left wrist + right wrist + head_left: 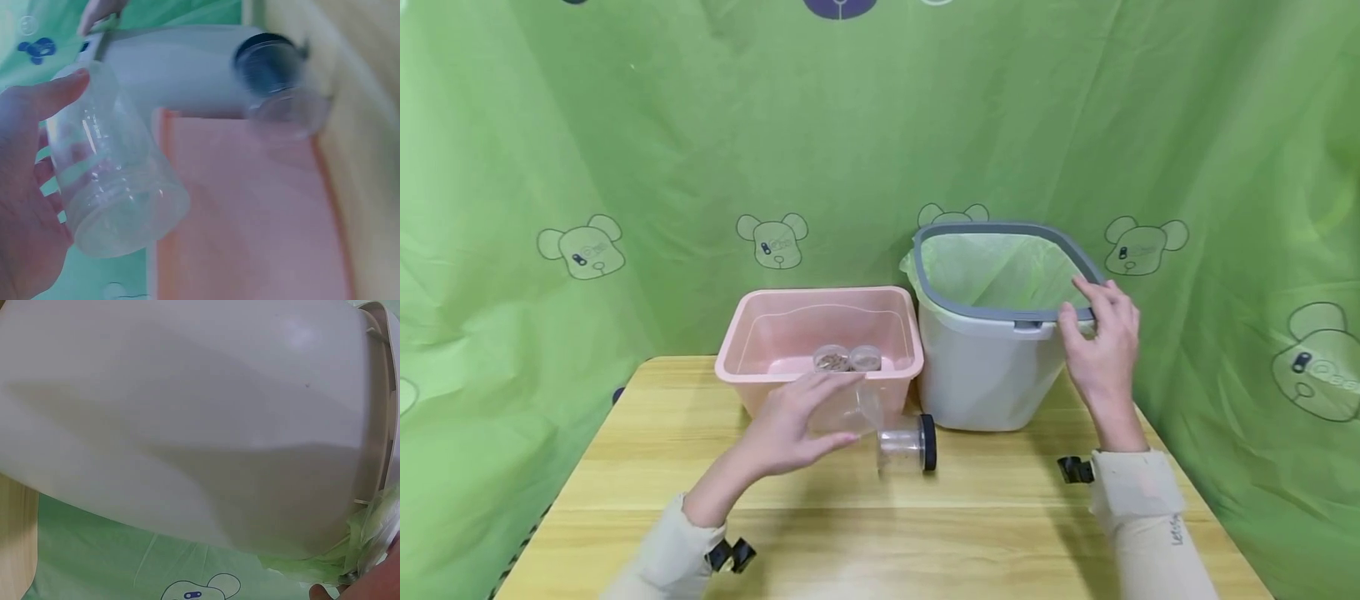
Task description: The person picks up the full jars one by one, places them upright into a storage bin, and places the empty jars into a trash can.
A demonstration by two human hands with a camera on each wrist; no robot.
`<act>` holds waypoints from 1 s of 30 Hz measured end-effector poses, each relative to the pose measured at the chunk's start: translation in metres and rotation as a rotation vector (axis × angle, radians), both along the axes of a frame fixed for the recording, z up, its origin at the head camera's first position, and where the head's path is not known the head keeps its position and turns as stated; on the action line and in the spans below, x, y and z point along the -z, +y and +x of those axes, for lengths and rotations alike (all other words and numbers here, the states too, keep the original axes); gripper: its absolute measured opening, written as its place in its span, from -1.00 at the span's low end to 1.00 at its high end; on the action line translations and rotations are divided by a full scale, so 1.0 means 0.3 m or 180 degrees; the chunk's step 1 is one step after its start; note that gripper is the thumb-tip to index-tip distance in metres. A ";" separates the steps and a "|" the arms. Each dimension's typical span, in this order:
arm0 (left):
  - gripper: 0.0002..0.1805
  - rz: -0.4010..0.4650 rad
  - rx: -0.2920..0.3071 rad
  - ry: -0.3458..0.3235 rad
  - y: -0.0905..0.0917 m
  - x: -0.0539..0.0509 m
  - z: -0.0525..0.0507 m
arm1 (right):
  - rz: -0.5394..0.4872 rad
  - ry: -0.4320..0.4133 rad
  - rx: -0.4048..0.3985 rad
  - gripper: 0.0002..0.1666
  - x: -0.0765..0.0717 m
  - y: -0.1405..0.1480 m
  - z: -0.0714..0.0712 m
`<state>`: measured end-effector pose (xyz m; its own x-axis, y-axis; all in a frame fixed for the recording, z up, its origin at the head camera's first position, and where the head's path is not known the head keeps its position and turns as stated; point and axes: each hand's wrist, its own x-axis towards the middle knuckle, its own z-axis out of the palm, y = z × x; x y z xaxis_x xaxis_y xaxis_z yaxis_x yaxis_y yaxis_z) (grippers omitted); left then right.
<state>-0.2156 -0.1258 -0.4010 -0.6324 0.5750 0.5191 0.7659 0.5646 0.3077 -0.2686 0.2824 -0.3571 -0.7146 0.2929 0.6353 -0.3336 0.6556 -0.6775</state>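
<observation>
A clear, empty-looking plastic cup [119, 162] is held by my left hand [793, 423], thumb on one side and fingers round the other in the left wrist view. In the head view that cup [844, 410] hangs tilted before the pink basin [820, 377]. Close to it, a clear jar [901, 446] with a black lid lies on its side on the table. My right hand [1103, 342] grips the grey rim [977, 312] of the white bin at its right front corner; in the right wrist view only part of the hand [375, 581] shows.
Two small round clear containers, one [832, 359] with brownish bits inside, are in the basin. The white bin [985, 375], lined with a green bag [1000, 271], stands right of the basin on the wooden table [850, 542]. A green curtain [850, 125] hangs behind.
</observation>
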 end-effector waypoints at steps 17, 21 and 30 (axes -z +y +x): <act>-0.11 0.1207 -0.0191 0.0289 0.136 -0.271 -0.161 | -0.0014 0.0026 -0.0003 -0.44 0.005 -0.001 -0.003; -0.11 0.1338 -0.0257 0.0221 0.179 -0.307 -0.195 | -0.0031 0.0040 -0.0004 -0.45 0.006 -0.003 -0.005; -0.09 0.2019 -0.0023 -0.0221 0.301 -0.397 -0.250 | -0.0051 -0.0002 -0.0006 -0.45 0.007 -0.005 -0.006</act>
<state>-0.2906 -0.0353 -0.2818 -0.6796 0.1650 0.7148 0.7289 0.2613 0.6327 -0.2704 0.2809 -0.3592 -0.7154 0.3019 0.6302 -0.3344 0.6440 -0.6881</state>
